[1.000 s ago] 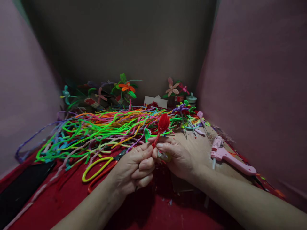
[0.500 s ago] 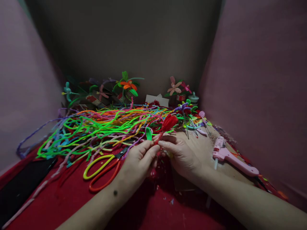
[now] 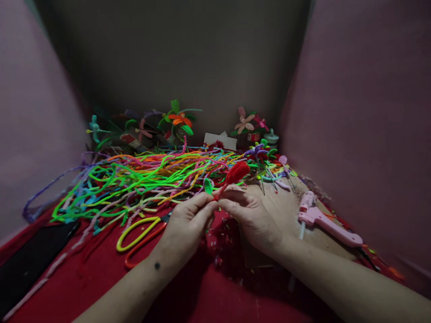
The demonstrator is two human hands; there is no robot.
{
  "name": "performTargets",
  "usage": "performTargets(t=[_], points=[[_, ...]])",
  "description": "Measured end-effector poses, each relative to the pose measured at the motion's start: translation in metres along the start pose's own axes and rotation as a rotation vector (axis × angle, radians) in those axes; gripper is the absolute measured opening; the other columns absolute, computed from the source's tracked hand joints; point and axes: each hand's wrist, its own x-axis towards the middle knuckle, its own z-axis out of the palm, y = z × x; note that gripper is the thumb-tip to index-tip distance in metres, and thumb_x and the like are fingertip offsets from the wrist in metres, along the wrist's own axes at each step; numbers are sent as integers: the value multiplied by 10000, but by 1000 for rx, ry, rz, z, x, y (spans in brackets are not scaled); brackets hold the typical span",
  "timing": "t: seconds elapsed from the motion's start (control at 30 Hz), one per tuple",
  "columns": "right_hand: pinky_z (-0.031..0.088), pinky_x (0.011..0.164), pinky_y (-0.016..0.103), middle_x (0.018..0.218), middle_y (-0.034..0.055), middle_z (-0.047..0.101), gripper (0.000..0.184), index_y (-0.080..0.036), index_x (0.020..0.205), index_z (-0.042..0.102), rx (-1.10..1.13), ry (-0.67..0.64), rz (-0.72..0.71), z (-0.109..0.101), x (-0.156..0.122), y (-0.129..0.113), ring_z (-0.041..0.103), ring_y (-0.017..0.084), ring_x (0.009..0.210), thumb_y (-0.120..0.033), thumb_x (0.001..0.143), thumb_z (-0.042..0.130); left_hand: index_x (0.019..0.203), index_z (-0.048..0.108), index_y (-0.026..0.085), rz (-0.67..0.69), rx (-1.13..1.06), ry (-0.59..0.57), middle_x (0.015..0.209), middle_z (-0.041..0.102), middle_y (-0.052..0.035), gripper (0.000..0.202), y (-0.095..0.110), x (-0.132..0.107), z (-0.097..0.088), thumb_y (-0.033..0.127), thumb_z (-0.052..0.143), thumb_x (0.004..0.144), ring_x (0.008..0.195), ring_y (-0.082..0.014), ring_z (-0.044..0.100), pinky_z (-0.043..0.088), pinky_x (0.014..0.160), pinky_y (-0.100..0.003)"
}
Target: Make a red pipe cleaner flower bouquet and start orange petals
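Observation:
A red fuzzy pipe cleaner (image 3: 237,172), bent into a petal-like loop with a twisted stem, rises between my two hands at the centre. My left hand (image 3: 193,220) pinches the lower end of its stem between thumb and finger. Close beside it, my right hand (image 3: 251,217) pinches the same piece, thumb and forefinger nearly touching the left fingertips. A small green leaf-shaped loop (image 3: 208,186) stands up just behind the left fingertips; whether it is joined to the red piece I cannot tell. The fingers hide the bottom of the stem.
A heap of colourful pipe cleaners (image 3: 148,172) spreads behind my hands. Scissors with yellow and red handles (image 3: 138,233) lie at the left, near a black flat object (image 3: 37,260). A pink glue gun (image 3: 332,226) rests on a brown board (image 3: 279,211). Finished flowers (image 3: 180,119) stand at the back.
Both hands have shifted slightly left, with fingertips closer together. The red loop looks narrower and turned. My left hand now covers more of the scissors.

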Motion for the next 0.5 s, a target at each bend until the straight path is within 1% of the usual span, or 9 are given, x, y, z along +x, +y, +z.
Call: performTargets(t=[0.1,0.2,0.3,0.4,0.5], points=[[382,915,341,885,10,607,82,-214,775,693,-2,-18,11,-1,-1,-1,538,168,932,-279,725,690,668,497,168,-129,-215,-68,474,341,86,236,5,0,-1,334,543,830,411,-39,247,186,398,-171],[371,941,345,876,5,617,52,-214,773,690,53,-33,32,-1,-1,0,548,157,923,-254,749,667,662,486,163,-190,-359,-126,468,359,84,236,5,-1,-3,310,561,830,397,-26,234,165,391,-157],[369,956,344,862,-1,640,28,-216,756,692,140,-60,47,0,1,1,562,151,911,-227,748,668,665,483,162,-240,-510,-213,450,351,88,241,3,-1,-4,306,556,843,375,-19,198,137,368,-140],[372,966,343,869,-3,668,61,-228,782,713,239,-103,57,0,1,0,582,148,899,-206,736,678,702,526,165,-274,-680,-309,421,331,99,212,1,-1,-5,305,533,860,335,-15,155,157,329,-126],[388,944,346,819,-5,683,129,-246,843,730,321,-151,114,0,1,0,601,143,829,-211,725,690,732,565,164,-309,-814,-399,417,313,108,206,-1,-2,-6,295,502,879,310,-9,109,200,302,-120]])
